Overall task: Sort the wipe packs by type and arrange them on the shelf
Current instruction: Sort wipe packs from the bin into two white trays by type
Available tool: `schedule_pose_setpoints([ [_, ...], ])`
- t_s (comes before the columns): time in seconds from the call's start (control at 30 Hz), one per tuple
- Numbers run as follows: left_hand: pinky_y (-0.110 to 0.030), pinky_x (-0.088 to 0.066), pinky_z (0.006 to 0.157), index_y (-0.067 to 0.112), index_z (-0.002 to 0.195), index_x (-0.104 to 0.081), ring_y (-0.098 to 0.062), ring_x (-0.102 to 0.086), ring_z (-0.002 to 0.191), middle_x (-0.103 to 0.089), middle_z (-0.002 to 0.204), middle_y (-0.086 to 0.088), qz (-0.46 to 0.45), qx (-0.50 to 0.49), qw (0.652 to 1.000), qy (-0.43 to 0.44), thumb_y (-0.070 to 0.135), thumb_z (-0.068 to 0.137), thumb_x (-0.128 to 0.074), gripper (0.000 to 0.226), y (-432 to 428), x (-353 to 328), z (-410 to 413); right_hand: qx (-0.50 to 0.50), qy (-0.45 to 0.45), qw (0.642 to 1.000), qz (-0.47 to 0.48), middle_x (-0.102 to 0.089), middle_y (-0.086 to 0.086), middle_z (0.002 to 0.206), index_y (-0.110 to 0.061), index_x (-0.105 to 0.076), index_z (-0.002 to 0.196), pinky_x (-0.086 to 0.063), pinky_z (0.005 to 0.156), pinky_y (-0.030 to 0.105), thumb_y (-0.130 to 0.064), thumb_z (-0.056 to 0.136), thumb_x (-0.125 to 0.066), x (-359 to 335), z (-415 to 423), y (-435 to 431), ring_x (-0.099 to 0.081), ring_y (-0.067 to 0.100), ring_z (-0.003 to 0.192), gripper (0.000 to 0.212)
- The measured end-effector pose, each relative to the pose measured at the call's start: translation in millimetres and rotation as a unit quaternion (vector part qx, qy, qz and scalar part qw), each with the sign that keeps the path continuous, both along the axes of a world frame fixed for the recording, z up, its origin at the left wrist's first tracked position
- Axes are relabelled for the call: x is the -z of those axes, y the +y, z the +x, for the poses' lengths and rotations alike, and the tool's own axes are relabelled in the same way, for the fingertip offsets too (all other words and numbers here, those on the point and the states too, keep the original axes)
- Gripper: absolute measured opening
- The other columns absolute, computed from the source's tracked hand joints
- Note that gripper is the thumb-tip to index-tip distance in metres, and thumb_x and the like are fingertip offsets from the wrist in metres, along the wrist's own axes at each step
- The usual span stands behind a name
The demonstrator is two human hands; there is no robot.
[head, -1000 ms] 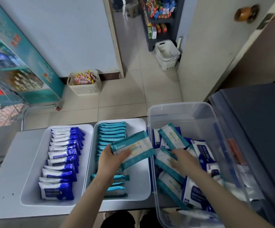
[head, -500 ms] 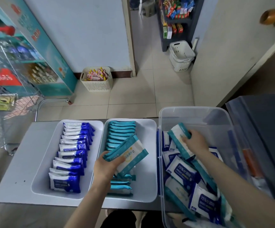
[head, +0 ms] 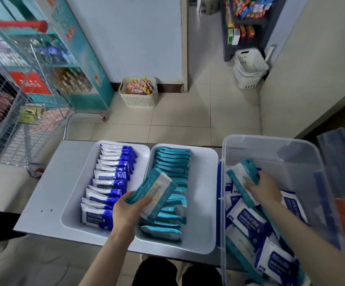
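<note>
Moved: since a second ago my right hand (head: 264,190) has gone from the middle of the pile to the far left part of the clear bin (head: 270,145), and my left hand (head: 126,211) has brought its pack lower over the teal row and tipped it more on edge
Left hand fingers: curled under the teal pack (head: 157,193), thumb on its near edge, pinching it
Teal pack: tilted, just above the teal row (head: 171,162) in the middle tray (head: 204,203); I cannot tell if it touches the packs below
Right hand fingers: curled over the edge of a second teal pack (head: 242,176), gripping it
Second teal pack: inside the bin, leaning up on the loose packs near the left wall
Bin pile: blue 75% packs (head: 248,219) mixed with teal ones, lying at all angles
Left tray (head: 74,203): one overlapping row of blue packs (head: 109,182)
Desk (head: 49,193): white, carries both trays side by side, bin just to their right
Floor beyond: wire shopping cart (head: 12,100) at left, cream basket (head: 138,93) with pink sachets by the wall, white baskets (head: 250,69) stacked near the doorway
</note>
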State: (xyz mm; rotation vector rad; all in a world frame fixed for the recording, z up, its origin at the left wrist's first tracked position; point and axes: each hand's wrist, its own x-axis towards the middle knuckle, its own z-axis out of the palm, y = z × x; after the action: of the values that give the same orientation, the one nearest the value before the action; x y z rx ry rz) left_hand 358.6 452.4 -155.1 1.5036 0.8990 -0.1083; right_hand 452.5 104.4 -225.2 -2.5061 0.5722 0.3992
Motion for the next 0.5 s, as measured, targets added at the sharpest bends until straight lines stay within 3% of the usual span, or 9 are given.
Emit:
schedule_pose_setpoints([
  [0.17, -0.033, -0.055, 0.067, 0.015, 0.086, -0.072, -0.021, -0.069, 0.074, -0.074, 0.080, -0.002, 0.038, 0.044, 0.998, 0.023, 0.007, 0.066, -0.085, 0.025, 17, 9, 0, 0.105, -0.092, 0.989, 0.045, -0.061, 0.012, 0.096, -0.011, -0.053, 0.103, -0.042, 0.067, 0.037, -0.026, 0.082, -0.071, -43, -23, 3, -0.056, 0.030, 0.083, 0.032],
  [0.23, -0.030, -0.055, 0.064, 0.017, 0.085, -0.072, -0.017, -0.069, 0.071, -0.074, 0.077, 0.001, 0.058, 0.070, 0.996, 0.026, 0.007, 0.066, -0.084, 0.024, 24, 10, 4, 0.123, -0.127, 0.982, 0.066, -0.061, 0.014, 0.096, -0.008, -0.054, 0.105, -0.039, 0.067, 0.035, -0.023, 0.080, -0.073, -66, -30, 11, -0.057, 0.032, 0.085, 0.035],
  [0.33, -0.020, -0.050, 0.053, 0.017, 0.085, -0.072, -0.007, -0.067, 0.063, -0.073, 0.076, 0.004, 0.073, 0.120, 0.990, 0.023, 0.005, 0.069, -0.082, 0.023, 29, 8, 15, 0.086, -0.156, 0.979, 0.102, -0.061, 0.006, 0.084, -0.009, -0.056, 0.098, -0.037, 0.060, 0.031, -0.017, 0.079, -0.074, -101, -42, 38, -0.054, 0.025, 0.073, 0.027],
  [0.5, -0.026, -0.053, 0.060, 0.024, 0.083, -0.070, -0.012, -0.065, 0.070, -0.071, 0.078, 0.006, 0.134, 0.246, 0.960, 0.016, 0.014, 0.068, -0.083, 0.022, 35, 13, 53, -0.072, -0.090, 0.990, 0.077, -0.060, -0.008, 0.080, -0.023, -0.052, 0.099, -0.043, 0.062, 0.035, -0.021, 0.083, -0.069, -123, -59, 107, -0.057, 0.021, 0.076, 0.023],
])
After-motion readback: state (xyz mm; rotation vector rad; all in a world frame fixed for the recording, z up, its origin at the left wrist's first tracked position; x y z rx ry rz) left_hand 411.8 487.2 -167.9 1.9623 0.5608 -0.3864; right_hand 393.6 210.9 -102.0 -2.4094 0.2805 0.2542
